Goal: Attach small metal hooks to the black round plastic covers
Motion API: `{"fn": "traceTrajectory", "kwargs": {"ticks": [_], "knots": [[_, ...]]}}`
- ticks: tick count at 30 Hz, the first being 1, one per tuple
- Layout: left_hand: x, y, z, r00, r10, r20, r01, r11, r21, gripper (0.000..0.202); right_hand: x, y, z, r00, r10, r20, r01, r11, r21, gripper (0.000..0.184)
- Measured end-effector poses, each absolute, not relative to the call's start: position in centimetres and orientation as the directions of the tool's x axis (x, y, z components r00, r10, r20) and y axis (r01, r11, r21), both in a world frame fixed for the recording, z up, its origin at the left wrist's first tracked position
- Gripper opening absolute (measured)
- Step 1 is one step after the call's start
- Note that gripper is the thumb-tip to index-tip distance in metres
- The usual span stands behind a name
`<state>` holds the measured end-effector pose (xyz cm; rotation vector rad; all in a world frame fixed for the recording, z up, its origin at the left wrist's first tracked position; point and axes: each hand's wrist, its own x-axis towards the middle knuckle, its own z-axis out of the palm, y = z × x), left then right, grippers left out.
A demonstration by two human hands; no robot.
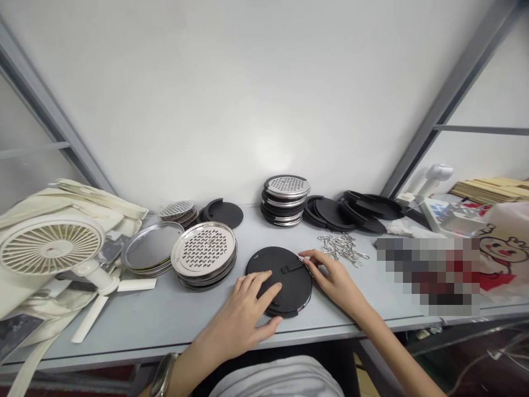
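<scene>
A round black disc (285,271) lies flat on the grey table (165,314) in front of me. My left hand (243,317) rests on the disc's near left part, fingers spread flat, holding it down. My right hand (330,275) is at the disc's right edge, thumb and fingertips pinched on a small metal ring (303,259) there. A loose pile of metal rings (343,247) lies just beyond my right hand.
Stacked perforated metal discs (204,255) and plain metal trays (149,248) lie to the left, with a white fan (49,247) and cloth bags. Further stacks of black and metal discs (285,199) and black lids (355,210) line the back. Cartons and a plastic bag (502,248) sit right.
</scene>
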<state>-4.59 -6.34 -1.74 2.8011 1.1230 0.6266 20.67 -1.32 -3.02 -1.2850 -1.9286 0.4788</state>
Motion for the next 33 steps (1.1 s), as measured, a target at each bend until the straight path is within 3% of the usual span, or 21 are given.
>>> {"fn": "traceTrajectory", "kwargs": {"ticks": [33], "knots": [[-4.54, -6.35, -1.74, 0.659, 0.691, 0.298, 0.659, -0.721, 0.213, 0.05, 20.43, -1.76, -2.61, -0.281, 0.924, 0.26, 0.624, 0.382, -0.682, 0.026]]}}
